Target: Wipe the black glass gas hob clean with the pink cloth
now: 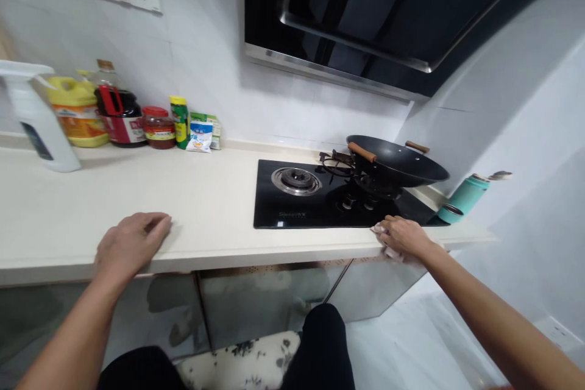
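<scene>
At the counter's left part, my left hand [132,242] rests by the front edge with its fingers curled in. Nothing shows in it. My right hand [402,234] is closed on a pale, crumpled cloth [392,253], at the front edge of the counter just below the stove. Part of the cloth hangs over the edge, and the rest is hidden under the fingers. Closest to that hand is the black glass gas stove [292,210]. A black wok [402,161] with wooden handles sits on its right burner, while the left burner [297,180] is bare.
Along the back left of the counter [210,195] stand a white spray bottle [43,122], a yellow jug [77,113], a dark sauce bottle [119,116], a red-lidded jar [158,128] and small packets [200,136]. A turquoise utensil holder [466,198] leans at right. Overhead hangs a range hood [338,55].
</scene>
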Tool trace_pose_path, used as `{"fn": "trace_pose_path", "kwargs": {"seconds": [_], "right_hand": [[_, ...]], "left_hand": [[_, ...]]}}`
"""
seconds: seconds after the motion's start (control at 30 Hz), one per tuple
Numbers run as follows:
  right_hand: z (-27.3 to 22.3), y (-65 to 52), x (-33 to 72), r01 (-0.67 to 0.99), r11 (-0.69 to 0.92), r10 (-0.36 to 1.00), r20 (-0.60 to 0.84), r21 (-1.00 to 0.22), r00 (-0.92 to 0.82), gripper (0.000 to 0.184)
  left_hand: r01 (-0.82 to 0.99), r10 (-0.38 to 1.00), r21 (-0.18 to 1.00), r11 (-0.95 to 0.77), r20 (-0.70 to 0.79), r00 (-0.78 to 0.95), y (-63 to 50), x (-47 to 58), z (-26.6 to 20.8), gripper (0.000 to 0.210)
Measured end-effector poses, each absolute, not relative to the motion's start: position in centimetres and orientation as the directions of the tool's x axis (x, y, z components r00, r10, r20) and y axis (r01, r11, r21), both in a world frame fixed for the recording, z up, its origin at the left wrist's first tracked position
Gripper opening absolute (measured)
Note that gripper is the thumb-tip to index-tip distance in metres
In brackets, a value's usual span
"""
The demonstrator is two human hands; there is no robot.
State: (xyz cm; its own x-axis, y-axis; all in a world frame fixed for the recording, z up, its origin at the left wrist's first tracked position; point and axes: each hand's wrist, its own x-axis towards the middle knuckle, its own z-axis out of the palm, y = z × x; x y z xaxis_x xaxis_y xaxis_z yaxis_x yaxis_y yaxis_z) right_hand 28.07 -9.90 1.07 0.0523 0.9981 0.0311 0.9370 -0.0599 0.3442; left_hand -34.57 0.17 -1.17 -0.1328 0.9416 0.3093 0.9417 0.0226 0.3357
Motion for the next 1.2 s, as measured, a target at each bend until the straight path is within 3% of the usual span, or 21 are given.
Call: {"fn": "trace_pose_path", "kwargs": {"seconds": [0.2,0.4,0.63,0.97,1.1,1.2], "right_hand": [[2.0,-8.8,20.8,0.939,0.063,0.997,0.021,0.337,-0.075,0.031],[2.0,-7.8,10.7,0.929,0.216,0.961,0.104,0.3,-0.257,0.026],[2.0,-7.1,3.7,0.929,0.255,0.938,0.164,0.269,-0.306,0.027],[1.8,-6.0,-4.7,0.896,0.426,0.853,0.275,0.124,-0.444,0.025],[0.9,-6.6,-7.6,0.857,0.515,0.81,0.332,-0.008,-0.484,0.028],[0.3,-7.2,-9.1,0.784,0.572,0.79,0.417,-0.241,-0.449,0.025]], "left_hand": [[0.924,0.93,0.382,-0.01,0.343,-0.132,-0.7,-34.1,-1.0,0.041],[0.931,0.917,0.359,-0.066,0.39,-0.086,-1.0,-34.0,-1.2,0.044],[0.928,0.893,0.358,-0.102,0.445,-0.073,-1.2,-34.0,-1.7,0.044],[0.923,0.892,0.368,-0.114,0.447,-0.068,-1.4,-34.2,-1.5,0.042],[0.913,0.885,0.388,-0.122,0.459,-0.077,-1.3,-34.5,-1.6,0.043],[0.907,0.879,0.402,-0.123,0.468,-0.088,-1.1,-34.9,-1.7,0.043]]}}
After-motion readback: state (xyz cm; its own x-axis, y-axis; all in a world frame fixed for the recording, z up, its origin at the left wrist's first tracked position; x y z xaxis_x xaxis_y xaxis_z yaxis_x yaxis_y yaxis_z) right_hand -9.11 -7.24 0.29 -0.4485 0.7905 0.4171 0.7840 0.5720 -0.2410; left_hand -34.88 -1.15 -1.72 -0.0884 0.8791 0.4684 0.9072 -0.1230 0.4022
